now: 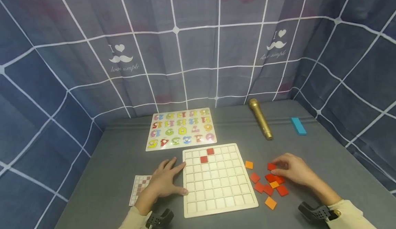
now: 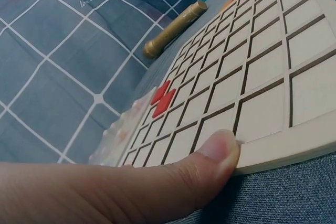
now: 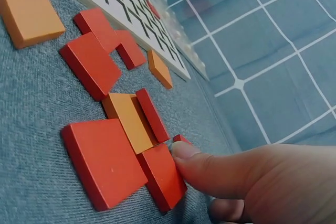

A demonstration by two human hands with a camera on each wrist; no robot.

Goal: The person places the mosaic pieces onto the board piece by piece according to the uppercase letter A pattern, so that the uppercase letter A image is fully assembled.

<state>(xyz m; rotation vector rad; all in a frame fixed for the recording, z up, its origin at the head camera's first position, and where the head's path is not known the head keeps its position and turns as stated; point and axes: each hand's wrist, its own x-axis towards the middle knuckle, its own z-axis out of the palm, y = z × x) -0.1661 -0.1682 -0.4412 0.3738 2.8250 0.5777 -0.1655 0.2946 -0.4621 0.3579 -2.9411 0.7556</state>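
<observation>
A cream grid board (image 1: pixel 220 191) lies on the grey cloth, with two red tiles (image 1: pixel 210 151) (image 2: pixel 164 103) in neighbouring cells near its far edge. My left hand (image 1: pixel 164 181) spreads along the board's left side; the thumb (image 2: pixel 218 148) touches the near part of that edge and the index fingertip meets it farther up. Right of the board, my right hand (image 1: pixel 292 170) pinches a red tile (image 1: pixel 271 166) between thumb and index finger. In the right wrist view the thumb (image 3: pixel 210 166) partly covers this tile (image 3: pixel 181 139). Several red and orange tiles (image 1: pixel 282 190) (image 3: pixel 31 14) lie scattered or overlapping beside it.
A small pattern card (image 1: pixel 135 191) lies partly under the left forearm. Behind the grid board is a colourful number board (image 1: pixel 182 131). A gold microphone (image 1: pixel 261 119) and a blue block (image 1: pixel 298 126) lie at the back right. Checked cloth (image 1: pixel 198 50) hangs around the back and sides.
</observation>
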